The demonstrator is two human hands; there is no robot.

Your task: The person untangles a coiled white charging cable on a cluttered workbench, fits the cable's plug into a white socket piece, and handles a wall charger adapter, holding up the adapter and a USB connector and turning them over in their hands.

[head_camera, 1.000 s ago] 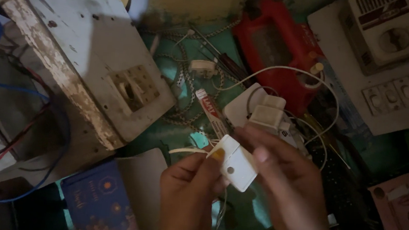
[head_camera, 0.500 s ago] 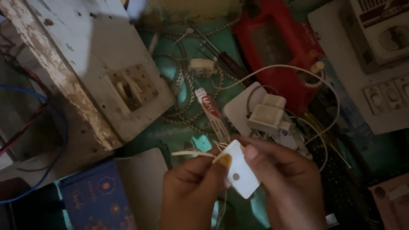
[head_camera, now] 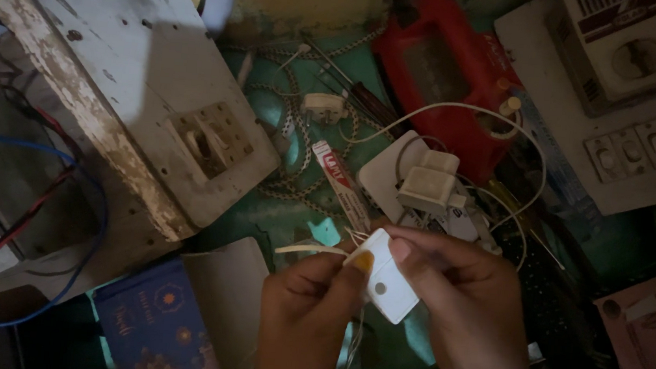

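Note:
Both my hands hold one small white rectangular plastic piece (head_camera: 385, 279) with a small hole in its face, low in the middle of the head view. My left hand (head_camera: 308, 317) pinches its left end, with a yellowish thumbnail on top. My right hand (head_camera: 463, 315) grips its upper right edge with the fingers curled over. A thin white wire (head_camera: 308, 249) sticks out to the left from under the piece, and more thin wires hang below it.
A worn white wooden switch board (head_camera: 153, 106) with red and blue wires stands at the left. On the green surface lie a red device (head_camera: 449, 68), a white adapter (head_camera: 427, 187), a red-and-white tube (head_camera: 341, 186), a white socket board (head_camera: 628, 100), a blue book (head_camera: 149, 327) and a pink box (head_camera: 644, 327).
My hands and the white piece have drifted slightly down and to the right. The piece has tilted a little between my fingers. Nothing else moved.

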